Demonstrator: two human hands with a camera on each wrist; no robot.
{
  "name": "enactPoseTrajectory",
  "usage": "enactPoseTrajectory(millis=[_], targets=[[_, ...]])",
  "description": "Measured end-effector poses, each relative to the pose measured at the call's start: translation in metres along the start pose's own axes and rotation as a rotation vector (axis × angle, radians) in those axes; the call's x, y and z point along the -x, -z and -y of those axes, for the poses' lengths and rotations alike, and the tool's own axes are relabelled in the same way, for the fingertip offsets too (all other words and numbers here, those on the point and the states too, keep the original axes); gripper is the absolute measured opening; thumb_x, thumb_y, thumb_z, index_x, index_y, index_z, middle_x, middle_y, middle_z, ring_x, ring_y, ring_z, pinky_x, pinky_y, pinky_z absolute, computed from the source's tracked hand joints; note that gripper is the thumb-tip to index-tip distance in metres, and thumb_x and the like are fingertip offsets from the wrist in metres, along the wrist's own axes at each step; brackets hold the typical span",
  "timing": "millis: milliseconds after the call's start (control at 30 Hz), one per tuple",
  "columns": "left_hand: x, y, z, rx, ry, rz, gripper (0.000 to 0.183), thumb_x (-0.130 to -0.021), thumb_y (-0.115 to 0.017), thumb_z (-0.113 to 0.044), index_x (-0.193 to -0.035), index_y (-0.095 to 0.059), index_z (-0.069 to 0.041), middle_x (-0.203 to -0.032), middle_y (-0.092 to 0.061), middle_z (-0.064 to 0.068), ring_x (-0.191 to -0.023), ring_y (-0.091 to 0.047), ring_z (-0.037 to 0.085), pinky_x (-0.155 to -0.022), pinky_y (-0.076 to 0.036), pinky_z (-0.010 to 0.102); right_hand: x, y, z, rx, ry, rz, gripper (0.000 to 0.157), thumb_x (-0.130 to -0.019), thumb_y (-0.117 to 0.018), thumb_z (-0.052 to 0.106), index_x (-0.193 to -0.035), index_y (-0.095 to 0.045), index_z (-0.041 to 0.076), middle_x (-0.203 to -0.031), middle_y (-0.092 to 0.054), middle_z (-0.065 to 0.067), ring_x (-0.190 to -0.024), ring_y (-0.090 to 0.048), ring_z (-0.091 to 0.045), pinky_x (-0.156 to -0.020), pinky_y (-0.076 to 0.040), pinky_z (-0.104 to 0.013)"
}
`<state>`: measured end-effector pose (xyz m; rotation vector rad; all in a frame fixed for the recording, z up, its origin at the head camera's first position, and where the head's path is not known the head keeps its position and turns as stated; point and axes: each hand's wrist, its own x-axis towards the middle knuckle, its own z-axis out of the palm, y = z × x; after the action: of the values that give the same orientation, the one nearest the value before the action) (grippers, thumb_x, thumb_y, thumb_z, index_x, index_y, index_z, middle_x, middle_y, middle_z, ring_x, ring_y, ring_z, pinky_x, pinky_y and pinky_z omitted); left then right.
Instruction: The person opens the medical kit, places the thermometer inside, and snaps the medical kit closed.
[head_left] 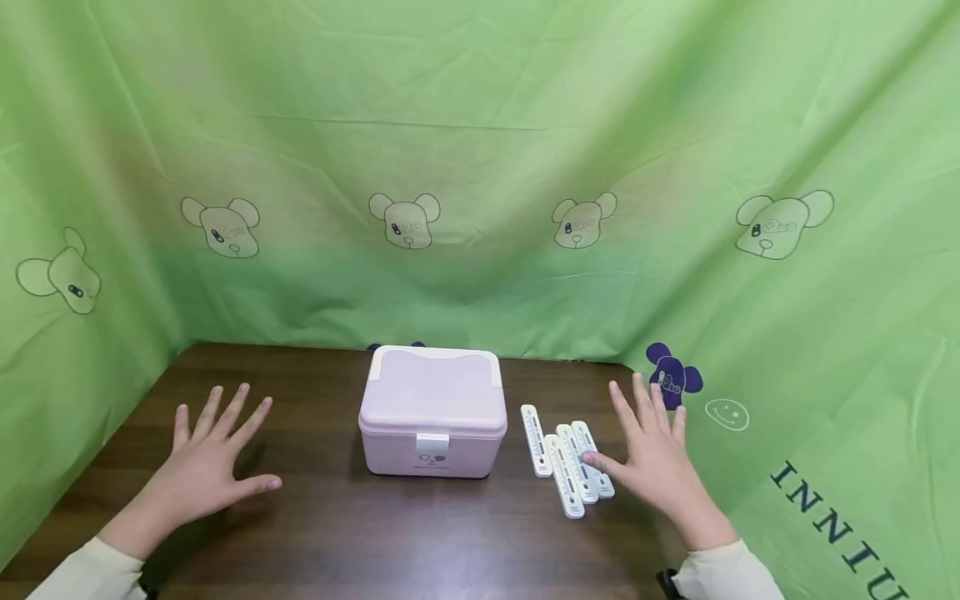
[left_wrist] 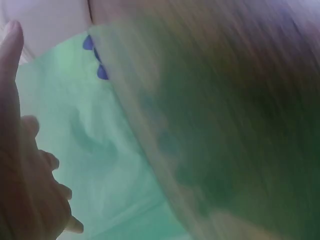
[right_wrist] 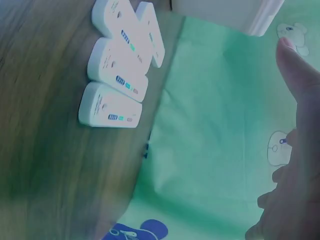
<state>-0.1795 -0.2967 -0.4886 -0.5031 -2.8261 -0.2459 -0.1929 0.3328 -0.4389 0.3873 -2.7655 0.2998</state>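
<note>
Near the splayed right grip (head_left: 658, 463) lie four thermometers (head_left: 566, 477), a box (head_left: 433, 408) between them and the splayed left grip (head_left: 204, 468).

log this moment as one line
left hand: spread, empty; right hand: spread, empty, near white strips; lilac box: closed; white strips: four, right of lilac box

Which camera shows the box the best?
The head camera: it shows the box, lid and clasp clearly from above. The right wrist camera catches only a part at its top edge; the left wrist one, only a part in its top left corner.
</note>
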Motion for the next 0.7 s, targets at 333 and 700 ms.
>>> enactPoseTrajectory(millis=[333,700], targets=[[-0.018,-0.005,-0.024,0.187,0.058,-0.052,0.124,-0.081,-0.079,-0.061,-0.166,0.002,-0.022,-0.172,0.010,0.009,-0.156,0.018,0.037,-0.115,0.021,0.069,-0.004,-0.007,0.019,-0.034,0.012,-0.048,0.120,-0.079,-0.079,0.064,-0.167,-0.010,0.020,-0.172,0.003,-0.014,-0.157,0.004,-0.042,-0.119,0.014,-0.067],[-0.037,-0.012,-0.050,0.451,0.096,-0.051,0.128,-0.080,-0.084,-0.051,-0.166,0.006,-0.020,-0.173,0.005,0.010,-0.158,0.010,0.037,-0.119,0.003,0.073,-0.003,-0.019,0.051,-0.097,-0.023,-0.098,0.118,-0.077,-0.081,0.064,-0.166,-0.018,0.017,-0.172,-0.009,-0.016,-0.157,-0.008,-0.044,-0.123,0.004,-0.065]])
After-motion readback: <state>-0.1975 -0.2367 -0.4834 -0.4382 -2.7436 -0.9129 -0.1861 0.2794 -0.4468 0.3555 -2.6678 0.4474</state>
